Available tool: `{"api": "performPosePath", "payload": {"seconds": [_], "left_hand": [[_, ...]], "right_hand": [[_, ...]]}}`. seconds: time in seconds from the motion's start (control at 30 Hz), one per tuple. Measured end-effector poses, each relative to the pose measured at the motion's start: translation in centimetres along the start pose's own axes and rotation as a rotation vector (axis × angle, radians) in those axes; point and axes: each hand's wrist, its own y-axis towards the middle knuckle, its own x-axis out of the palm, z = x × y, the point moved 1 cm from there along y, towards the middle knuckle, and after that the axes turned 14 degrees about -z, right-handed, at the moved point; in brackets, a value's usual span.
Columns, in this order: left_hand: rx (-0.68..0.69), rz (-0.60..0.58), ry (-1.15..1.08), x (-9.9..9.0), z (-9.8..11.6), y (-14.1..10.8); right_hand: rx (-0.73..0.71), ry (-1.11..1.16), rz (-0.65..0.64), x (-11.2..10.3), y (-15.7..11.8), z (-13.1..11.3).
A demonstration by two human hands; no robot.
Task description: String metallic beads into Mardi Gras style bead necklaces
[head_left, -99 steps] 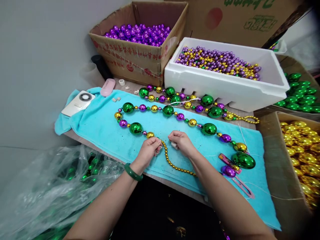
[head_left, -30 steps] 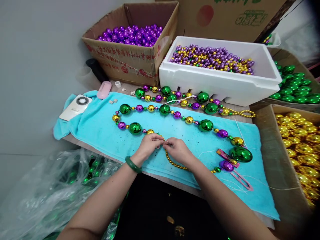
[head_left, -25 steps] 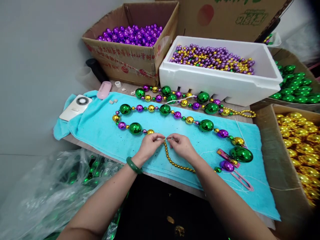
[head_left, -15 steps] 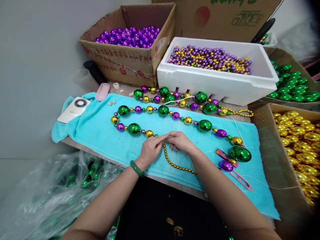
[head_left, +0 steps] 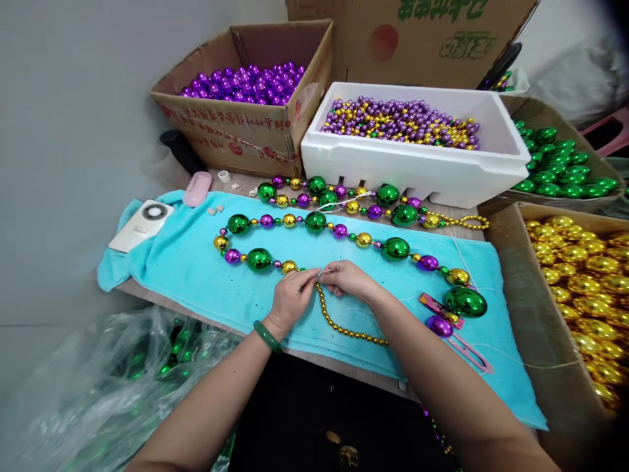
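Left hand: The left hand point(head_left: 293, 298), wearing a green bangle point(head_left: 268, 335) at the wrist, is pressing thumb and forefinger narrowly together on the bead strand, where a green bead is meeting small gold ones.
Right hand: The right hand point(head_left: 351, 278) is facing it, fingertips nearly touching the left's, pinching a thin white thread point(head_left: 324, 271); its other fingers are curling inward.
Bead strand: The bead strand point(head_left: 315, 222) is lying in a long loop on a turquoise towel point(head_left: 187, 262), its large green beads alternating with purple, gold and tiny ones.
Gold beads: A run of small gold beads point(head_left: 328, 318) is hanging in a curve below the fingertips and disappearing behind the right forearm.
Pink tool: A pink tool point(head_left: 472, 354) is lying on the towel, right of that forearm, near a purple bead.
Second strand: Another strand point(head_left: 404, 216) is resting beyond the towel, in front of a white foam box point(head_left: 413, 174) that is holding small mixed beads.
Cartons: A cardboard carton point(head_left: 246, 141) is holding purple beads at the back left; another carton point(head_left: 545, 314) is holding gold ones at the right.
Towel's left end: A white phone point(head_left: 141, 226) is lying near a pink case point(head_left: 197, 188).
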Motion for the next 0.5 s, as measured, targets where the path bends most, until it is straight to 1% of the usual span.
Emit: {"api": "performPosePath", "payload": {"seconds": [0.1, 0.17, 0.33, 0.4, 0.43, 0.5], "left_hand": [[0.047, 0.020, 0.008, -0.2, -0.5, -0.1], [0.058, 0.015, 0.052, -0.4, -0.8, -0.4], [0.004, -0.098, 0.234, -0.7, -1.2, -1.6], [-0.014, -0.105, 0.192, -0.7, -1.1, -1.9], [-0.029, -0.085, 0.128, -0.8, -1.0, -1.9], [-0.102, -0.014, -0.107, -0.9, -0.5, -1.8]], "right_hand": [[-0.012, -0.105, 0.086, -0.3, -0.5, 0.1], [-0.008, -0.183, 0.161, -0.9, -1.2, 0.4], [0.024, -0.279, 0.355, -2.4, -2.8, 1.4], [0.007, -0.264, 0.388, -2.5, -3.3, 1.6], [-0.009, -0.248, 0.394, -2.4, -3.5, 1.6], [-0.046, -0.201, 0.382, -1.9, -3.7, 1.4]]}}
